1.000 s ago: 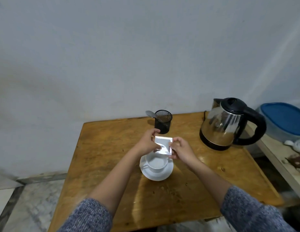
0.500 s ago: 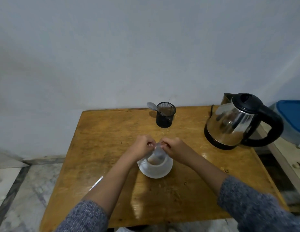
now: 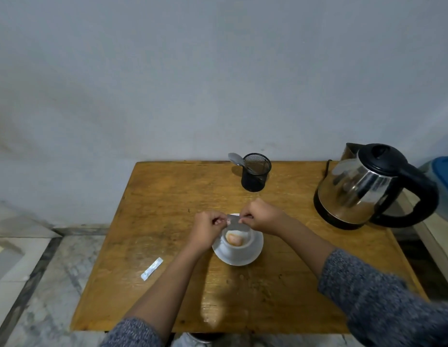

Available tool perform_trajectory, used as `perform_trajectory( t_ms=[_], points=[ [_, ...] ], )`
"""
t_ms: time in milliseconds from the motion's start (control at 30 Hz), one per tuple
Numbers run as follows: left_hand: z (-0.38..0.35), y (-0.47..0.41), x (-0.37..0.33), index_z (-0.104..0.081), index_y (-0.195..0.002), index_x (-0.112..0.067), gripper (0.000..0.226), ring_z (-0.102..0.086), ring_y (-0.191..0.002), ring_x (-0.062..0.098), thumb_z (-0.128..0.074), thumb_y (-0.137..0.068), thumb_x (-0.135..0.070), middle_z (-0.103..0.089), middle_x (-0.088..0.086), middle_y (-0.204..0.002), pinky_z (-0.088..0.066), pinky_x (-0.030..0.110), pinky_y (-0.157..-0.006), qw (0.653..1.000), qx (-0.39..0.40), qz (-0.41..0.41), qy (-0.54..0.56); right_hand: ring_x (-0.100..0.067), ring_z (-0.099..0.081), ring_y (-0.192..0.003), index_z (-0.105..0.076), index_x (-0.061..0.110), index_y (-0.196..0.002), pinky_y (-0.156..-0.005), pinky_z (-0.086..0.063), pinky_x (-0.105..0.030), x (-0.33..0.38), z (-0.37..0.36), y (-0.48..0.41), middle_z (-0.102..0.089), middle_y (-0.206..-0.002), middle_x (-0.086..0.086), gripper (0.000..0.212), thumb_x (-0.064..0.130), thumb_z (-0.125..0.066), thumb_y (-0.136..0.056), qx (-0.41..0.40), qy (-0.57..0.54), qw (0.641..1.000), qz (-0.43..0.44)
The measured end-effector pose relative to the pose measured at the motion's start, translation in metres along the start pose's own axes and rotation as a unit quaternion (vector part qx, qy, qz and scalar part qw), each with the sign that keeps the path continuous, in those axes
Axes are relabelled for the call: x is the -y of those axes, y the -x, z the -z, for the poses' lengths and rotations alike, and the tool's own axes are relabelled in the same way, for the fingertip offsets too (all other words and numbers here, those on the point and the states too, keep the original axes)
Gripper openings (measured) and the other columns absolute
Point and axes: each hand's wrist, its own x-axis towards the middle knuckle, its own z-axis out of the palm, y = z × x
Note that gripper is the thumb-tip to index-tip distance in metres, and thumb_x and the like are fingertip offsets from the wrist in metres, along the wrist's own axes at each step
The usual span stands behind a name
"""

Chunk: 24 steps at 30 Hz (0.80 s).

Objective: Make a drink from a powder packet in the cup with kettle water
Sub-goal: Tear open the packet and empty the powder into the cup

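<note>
A white cup (image 3: 239, 247) stands on a white saucer (image 3: 253, 256) at the middle of the wooden table (image 3: 168, 196). Orange-tan powder (image 3: 234, 239) lies inside the cup. My left hand (image 3: 206, 227) and my right hand (image 3: 261, 214) pinch the two ends of a silvery powder packet (image 3: 235, 221), held tipped just above the cup's far rim. A steel kettle (image 3: 363, 189) with a black lid and handle stands at the table's far right, well clear of both hands.
A black mesh holder (image 3: 256, 175) with a spoon (image 3: 237, 160) in it stands behind the cup. A small torn white strip (image 3: 152, 268) lies on the table to the left. A blue-lidded tub (image 3: 447, 176) sits off the right edge. Tiled floor lies left.
The packet went from upright and flat above the cup to tipped over it, and powder now lies in the cup. The view shifted, bringing the torn strip into sight.
</note>
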Motion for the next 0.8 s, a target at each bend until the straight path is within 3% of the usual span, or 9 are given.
perform_trajectory(
  t_ms=[100,233,333,500,633,733,800],
  points=[
    [0.000,0.002,0.000,-0.074,-0.086,-0.006,0.010,-0.056,-0.065,0.011,-0.069,-0.078,-0.008,-0.065,0.001,-0.069,-0.043,0.021,-0.061,1.000,-0.009,0.009,0.002,-0.013,-0.040,-0.053,-0.065,0.010,-0.071,-0.049,-0.027,-0.029,0.001,-0.001,0.003,-0.049,-0.058,0.001,0.020,0.022,-0.059,-0.086,0.004,0.006,1.000,-0.005],
    [0.001,0.003,0.001,-0.074,-0.088,-0.007,0.011,-0.054,-0.062,0.004,-0.069,-0.078,-0.009,-0.062,-0.009,-0.066,-0.042,0.013,-0.058,1.000,-0.014,0.012,0.001,-0.017,-0.036,-0.052,-0.040,0.019,-0.048,-0.053,-0.028,-0.031,-0.001,-0.003,0.004,-0.038,-0.052,0.000,0.043,0.018,-0.060,-0.086,-0.010,-0.002,1.000,-0.008],
    [0.001,0.004,0.000,-0.073,-0.090,-0.005,0.013,-0.057,-0.067,0.009,-0.069,-0.078,-0.008,-0.065,0.000,-0.074,-0.045,0.020,-0.064,1.000,-0.022,0.020,0.009,-0.019,-0.045,-0.056,-0.057,0.017,-0.060,-0.054,-0.032,-0.031,-0.001,-0.003,0.005,-0.049,-0.058,0.000,0.025,0.024,-0.064,-0.084,-0.015,-0.006,0.999,-0.028],
    [0.000,0.006,-0.001,-0.073,-0.092,-0.004,0.015,-0.057,-0.070,0.012,-0.068,-0.079,-0.008,-0.065,0.003,-0.076,-0.047,0.026,-0.069,0.999,-0.033,0.024,0.013,-0.019,-0.047,-0.059,-0.064,0.004,-0.070,-0.056,-0.037,-0.034,0.001,-0.004,0.006,-0.058,-0.065,-0.012,0.026,0.024,-0.062,-0.085,-0.027,-0.010,0.999,-0.030],
    [0.002,0.009,-0.002,-0.072,-0.089,-0.004,0.011,-0.056,-0.070,0.013,-0.067,-0.080,-0.008,-0.065,0.004,-0.075,-0.045,0.026,-0.067,0.999,-0.029,0.015,0.005,-0.018,-0.044,-0.055,-0.058,0.007,-0.062,-0.064,-0.044,-0.038,0.004,-0.005,0.006,-0.049,-0.058,-0.004,0.029,0.023,-0.062,-0.085,-0.039,-0.001,0.999,-0.033],
    [0.004,0.008,-0.002,-0.072,-0.091,-0.005,0.014,-0.058,-0.072,0.013,-0.067,-0.080,-0.010,-0.066,0.004,-0.077,-0.045,0.024,-0.067,0.999,-0.030,0.015,0.007,-0.019,-0.058,-0.072,-0.069,0.011,-0.079,-0.064,-0.048,-0.036,0.009,-0.003,0.007,-0.065,-0.077,-0.004,0.018,0.027,-0.064,-0.083,-0.052,-0.007,0.998,-0.037],
    [0.004,0.009,-0.003,-0.073,-0.090,-0.006,0.012,-0.057,-0.071,0.012,-0.067,-0.080,-0.011,-0.065,0.004,-0.077,-0.044,0.022,-0.064,1.000,-0.018,0.008,-0.003,-0.021,-0.058,-0.070,-0.067,0.007,-0.076,-0.059,-0.044,-0.033,0.011,-0.004,0.007,-0.064,-0.074,-0.007,0.020,0.025,-0.064,-0.085,-0.051,0.001,0.998,-0.043]
  ],
)
